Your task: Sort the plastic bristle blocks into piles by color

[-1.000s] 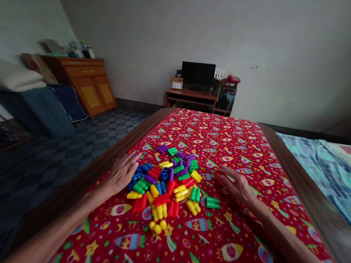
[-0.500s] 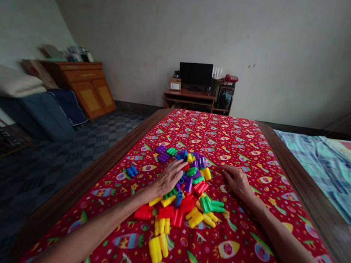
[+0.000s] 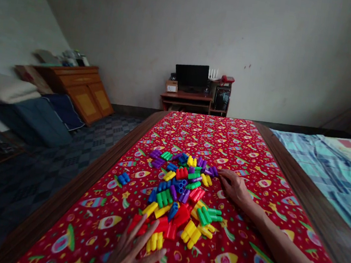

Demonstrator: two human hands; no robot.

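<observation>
The left hand (image 3: 129,252) spreads open over the near edge of one heap of blocks (image 3: 165,199), one lone blue block (image 3: 124,178) beyond its fingers; the right hand (image 3: 235,190) bends beside one purple block (image 3: 213,171), whether gripping I cannot tell, two green blocks (image 3: 205,216) lying nearer the person than its fingertips

Multicoloured blocks (image 3: 184,196) in a loose scatter
</observation>
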